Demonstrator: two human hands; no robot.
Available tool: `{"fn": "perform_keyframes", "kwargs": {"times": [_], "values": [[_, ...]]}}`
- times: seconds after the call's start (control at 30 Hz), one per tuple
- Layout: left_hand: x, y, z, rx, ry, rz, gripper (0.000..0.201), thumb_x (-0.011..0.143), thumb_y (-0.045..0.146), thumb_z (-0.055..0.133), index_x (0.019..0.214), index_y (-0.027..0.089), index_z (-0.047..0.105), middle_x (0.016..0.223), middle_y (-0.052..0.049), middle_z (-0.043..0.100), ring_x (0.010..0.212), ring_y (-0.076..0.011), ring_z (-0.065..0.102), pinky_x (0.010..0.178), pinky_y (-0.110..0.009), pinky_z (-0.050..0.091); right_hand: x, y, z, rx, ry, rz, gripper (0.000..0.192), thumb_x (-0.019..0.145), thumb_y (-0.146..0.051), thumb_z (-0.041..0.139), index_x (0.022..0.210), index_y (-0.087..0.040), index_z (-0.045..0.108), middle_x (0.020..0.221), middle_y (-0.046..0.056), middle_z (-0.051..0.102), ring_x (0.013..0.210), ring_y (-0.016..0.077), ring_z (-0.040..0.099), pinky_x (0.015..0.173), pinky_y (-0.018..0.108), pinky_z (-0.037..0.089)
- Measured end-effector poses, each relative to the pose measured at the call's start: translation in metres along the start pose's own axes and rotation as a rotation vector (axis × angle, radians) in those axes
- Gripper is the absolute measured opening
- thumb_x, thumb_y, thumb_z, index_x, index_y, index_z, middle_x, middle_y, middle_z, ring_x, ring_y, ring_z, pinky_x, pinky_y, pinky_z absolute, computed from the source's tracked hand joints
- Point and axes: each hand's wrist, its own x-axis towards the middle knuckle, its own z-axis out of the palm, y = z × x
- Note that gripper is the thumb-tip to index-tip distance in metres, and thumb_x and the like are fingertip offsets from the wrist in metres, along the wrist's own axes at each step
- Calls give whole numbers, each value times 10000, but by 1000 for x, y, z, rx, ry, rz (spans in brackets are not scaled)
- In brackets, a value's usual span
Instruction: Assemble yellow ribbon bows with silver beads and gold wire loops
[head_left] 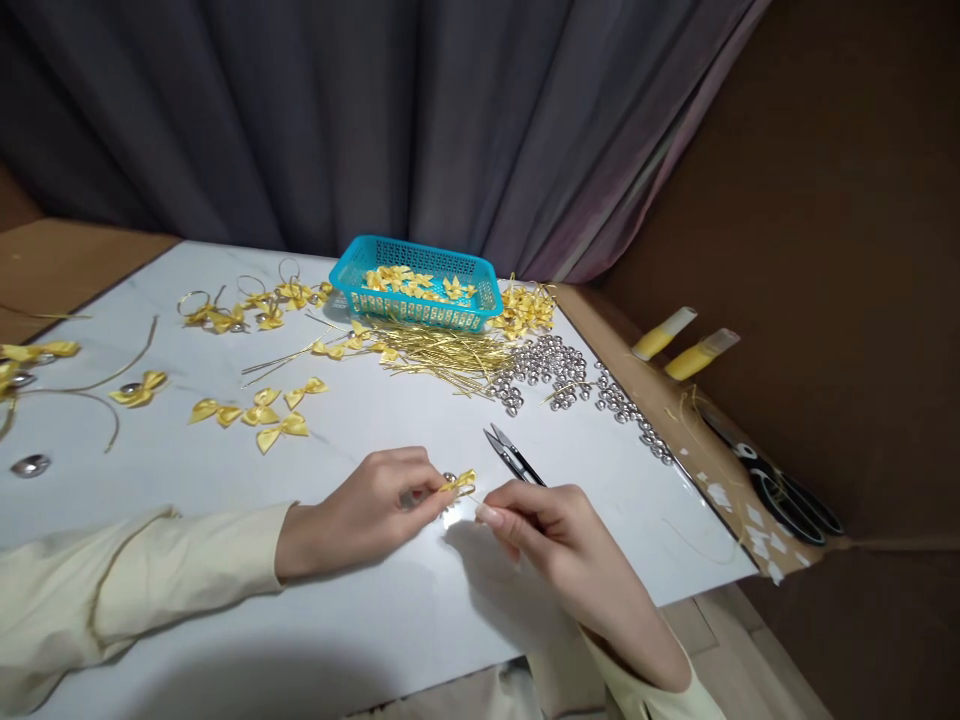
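My left hand (371,510) pinches a small yellow ribbon bow (458,482) with a silver bell behind it, just above the white table (375,620). My right hand (551,525) is close on the right, its fingertips closed on a thin gold wire at the bow and holding black thread snips (514,455) whose blades point up and left. Both hands meet near the table's front middle.
A teal basket (416,285) with yellow bows stands at the back. In front of it lie gold wires (439,352), silver bells (559,372) and loose bows (259,412). Black scissors (780,490) and two glue tubes (686,345) lie off the right edge.
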Motion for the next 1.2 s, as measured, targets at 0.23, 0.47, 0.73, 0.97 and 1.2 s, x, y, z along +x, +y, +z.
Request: {"fn": "perform_keyframes", "kwargs": {"times": [0.23,0.47,0.73,0.97,1.2], "values": [[-4,-2,-1,116,-66,258,287,895,116,419,660,127,584,603,-14,481,581,-123,479,537,-222,379,21,-10,7,68,24,-8,324,873,-339,483,634,-136,564,494,-44,398,479,70,342,488,203,262],[-3,-4,-3,31,2,263,179,868,93,495,760,91,637,646,-52,560,612,-130,515,566,-228,410,22,-4,1,146,184,128,311,834,-396,515,682,-129,563,458,-61,367,443,66,285,458,211,216],[1,-3,-2,-23,106,75,170,850,147,550,700,125,627,629,-17,565,570,-95,512,513,-189,382,3,-6,-3,-33,131,80,331,863,-338,477,591,-152,494,478,-46,372,464,75,312,470,222,229],[0,-1,-2,-3,61,120,176,867,143,515,723,126,613,636,-19,553,593,-108,520,557,-208,407,-6,-4,7,-195,-74,-38,313,891,-262,429,593,-168,423,514,-52,290,485,75,274,490,222,226],[-4,-6,-5,239,-61,455,259,900,75,371,775,129,591,644,-57,571,626,-158,511,578,-260,448,8,-15,9,107,-80,29,292,870,-329,499,643,-149,530,501,-50,377,474,67,324,484,210,251]]}}
